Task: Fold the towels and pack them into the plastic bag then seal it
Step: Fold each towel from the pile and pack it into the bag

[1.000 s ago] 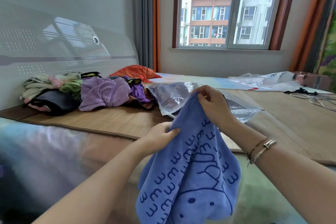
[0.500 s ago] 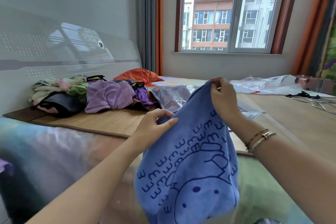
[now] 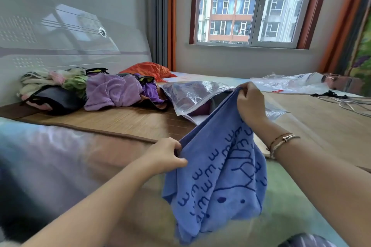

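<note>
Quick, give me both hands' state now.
Left hand: pinches the blue towel edge.
Right hand: grips the towel's upper corner.

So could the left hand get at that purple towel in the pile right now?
Probably not right away. The left hand is pinching an edge of the blue towel, so its grip is taken. The path over the mat to the purple towel looks free, though it lies some way off.

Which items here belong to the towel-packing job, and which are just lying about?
Job: blue towel, pinched by left hand and right hand; clear plastic bag; purple towel.
Lying about: orange cloth, cables, crumpled plastic.
</note>
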